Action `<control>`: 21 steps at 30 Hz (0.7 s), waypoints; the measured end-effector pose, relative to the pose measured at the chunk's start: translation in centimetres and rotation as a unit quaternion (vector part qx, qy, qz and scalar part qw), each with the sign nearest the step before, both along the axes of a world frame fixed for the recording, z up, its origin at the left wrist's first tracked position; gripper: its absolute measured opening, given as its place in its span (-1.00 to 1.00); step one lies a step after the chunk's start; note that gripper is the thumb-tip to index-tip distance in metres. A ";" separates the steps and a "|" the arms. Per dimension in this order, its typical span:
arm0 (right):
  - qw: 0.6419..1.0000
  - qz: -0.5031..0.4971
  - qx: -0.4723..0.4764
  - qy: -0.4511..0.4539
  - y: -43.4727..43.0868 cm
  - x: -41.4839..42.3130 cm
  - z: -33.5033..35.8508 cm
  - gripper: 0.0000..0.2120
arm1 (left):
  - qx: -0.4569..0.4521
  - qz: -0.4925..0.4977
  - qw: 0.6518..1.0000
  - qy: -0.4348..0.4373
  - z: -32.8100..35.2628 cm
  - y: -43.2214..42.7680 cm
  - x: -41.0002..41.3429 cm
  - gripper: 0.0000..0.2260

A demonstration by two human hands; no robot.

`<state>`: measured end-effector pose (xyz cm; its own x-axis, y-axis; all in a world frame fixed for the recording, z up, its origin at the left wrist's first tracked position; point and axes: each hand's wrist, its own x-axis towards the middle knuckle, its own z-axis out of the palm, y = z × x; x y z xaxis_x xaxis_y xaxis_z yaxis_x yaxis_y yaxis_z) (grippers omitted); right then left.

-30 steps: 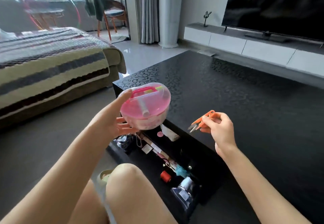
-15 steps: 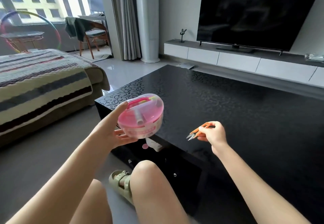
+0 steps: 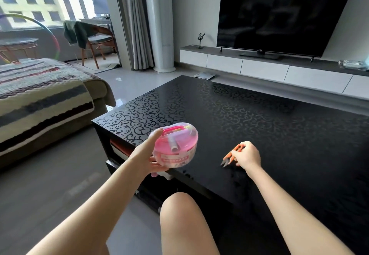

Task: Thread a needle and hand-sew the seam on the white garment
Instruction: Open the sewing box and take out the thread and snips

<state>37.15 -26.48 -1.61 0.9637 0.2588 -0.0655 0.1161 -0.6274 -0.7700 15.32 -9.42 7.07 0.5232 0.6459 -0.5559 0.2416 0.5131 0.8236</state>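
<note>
My left hand [image 3: 148, 158] grips a round pink plastic sewing kit box [image 3: 175, 145] with a clear lid, holding it over the near left edge of the black coffee table [image 3: 249, 119]. My right hand [image 3: 247, 156] holds small orange thread snips [image 3: 231, 156] low over the tabletop, blades pointing left and down close to the surface. No needle, thread or white garment shows outside the box.
A drawer [image 3: 143, 187] stands partly open under the table's near edge, by my bare knee [image 3: 179, 210]. A sofa with a striped blanket [image 3: 40, 99] stands to the left. A TV [image 3: 279, 13] on a low white cabinet [image 3: 259, 67] lines the far wall.
My view has lifted from the open drawer toward the room. Both hands moved forward over the table, the box and the snips coming down closer to its surface.
</note>
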 end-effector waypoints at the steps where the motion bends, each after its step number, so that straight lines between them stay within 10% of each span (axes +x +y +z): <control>1: 0.994 0.013 -0.103 -0.043 -0.4 -0.1 0.0 -0.57 | 0.001 -0.003 1.000 0.004 -0.2 0.0 0.5 -0.48; 10: 0.748 0.247 0.018 -0.616 1.1 -4.0 1.5 -0.57 | 0.059 -0.054 0.996 0.043 -0.8 0.3 7.6 -0.49; 21: 0.637 0.240 -0.170 -0.712 5.6 -3.4 1.1 -0.72 | 0.090 -0.059 0.992 0.061 -2.6 2.8 9.2 -0.30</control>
